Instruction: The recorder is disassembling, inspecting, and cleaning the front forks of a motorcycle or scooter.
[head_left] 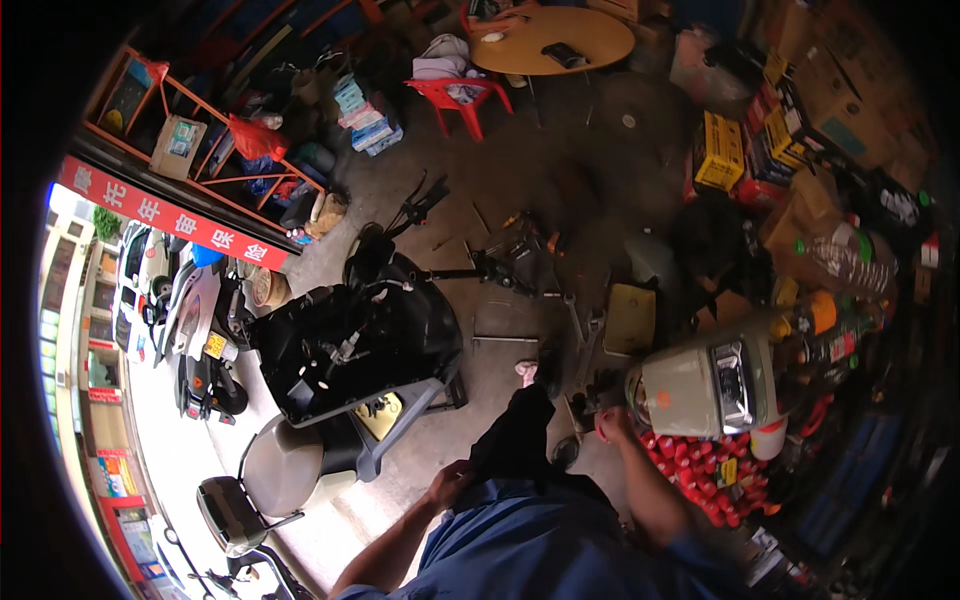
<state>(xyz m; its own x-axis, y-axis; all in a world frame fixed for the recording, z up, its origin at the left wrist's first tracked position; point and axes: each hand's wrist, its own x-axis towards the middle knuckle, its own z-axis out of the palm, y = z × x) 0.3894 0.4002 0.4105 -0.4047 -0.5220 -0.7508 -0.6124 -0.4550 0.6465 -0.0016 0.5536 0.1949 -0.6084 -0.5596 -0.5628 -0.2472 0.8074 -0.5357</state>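
Note:
My left hand rests against the dark trousers at my thigh; its fingers are too small and dim to make out. The right hand reaches forward on my right with its fingers curled in. Whatever it may hold is hidden. Just ahead of it lie small dark items on the floor, too dim to name. A large beige scooter body panel with a headlight stands to the right of that hand. On my left is a scooter with its black inner body exposed and a beige seat.
Red bottles are heaped under the beige panel. Wrenches and other tools lie on the floor ahead. Farther off stand a red chair, a round table with a person's arm at it, and stacked cartons. Parked scooters line the left.

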